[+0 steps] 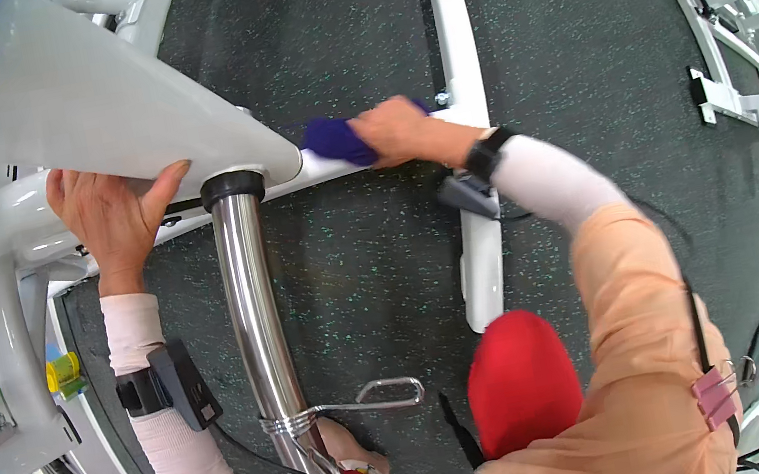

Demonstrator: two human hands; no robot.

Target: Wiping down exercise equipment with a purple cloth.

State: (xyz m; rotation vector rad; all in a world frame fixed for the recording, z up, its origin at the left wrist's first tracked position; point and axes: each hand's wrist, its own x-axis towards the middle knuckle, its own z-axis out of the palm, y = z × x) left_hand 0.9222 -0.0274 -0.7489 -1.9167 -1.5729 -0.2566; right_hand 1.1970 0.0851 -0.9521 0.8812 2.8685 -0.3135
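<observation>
My right hand [395,129] is wrapped around a bunched purple cloth [338,142]. It presses the cloth against a white steel crossbar [317,164], close to where the bar meets a long white floor rail [453,26]. My left hand [108,209] holds the lower edge of the thick white arm [96,96] of a gym machine, thumb spread to the right and some fingertips hidden behind the edge. From a black collar [231,187] on that arm, a chrome weight sleeve [257,312] extends towards me. A spring collar clip [291,424] sits around the sleeve near its end.
Dark speckled rubber flooring [355,272] lies beneath the frame. My red-clad knee [523,379] is near the end of the floor rail. A yellow object [64,372] is at the left, beside white machine frames. More white gym frames [730,23] stand at the right. A cable [265,451] crosses the chrome sleeve.
</observation>
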